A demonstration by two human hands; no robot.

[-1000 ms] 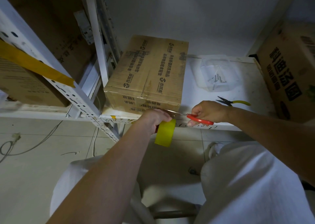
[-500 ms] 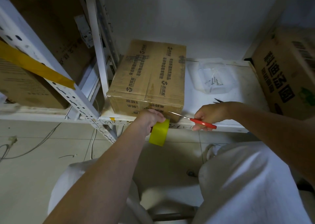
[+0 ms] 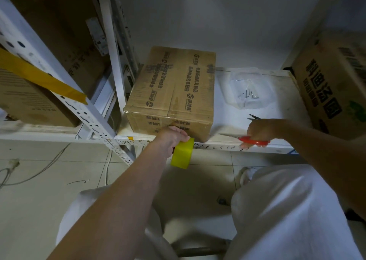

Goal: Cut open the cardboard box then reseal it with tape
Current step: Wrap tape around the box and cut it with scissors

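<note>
Step in hand looked like finishing the tape seam on the cardboard box (image 3: 172, 93): strip run down the front face, then severed from the roll. To do it well I judged: keep the strip taut off the roll, press it flat on the front face first, then cut close to the box so no loose tail is left. Box sat on the white shelf (image 3: 223, 109), at its left end against the upright, front edge near the shelf lip, top flaps closed with tape along the centre seam. Left hand (image 3: 171, 139) was curled round the yellow tape roll (image 3: 182, 153), held at the box's lower front edge, roll hanging just below the shelf lip; knuckles touching or nearly touching the front face, couldn't tell which. Right hand (image 3: 259, 130) was clamped on the red-handled scissors (image 3: 245, 139), blades pointing left toward the box but well apart from the roll; blade gap was blurred, couldn't tell. Pliers (image 3: 254, 117) tips showed just behind that hand; clear plastic tray (image 3: 248, 90) with screws further back.
</note>
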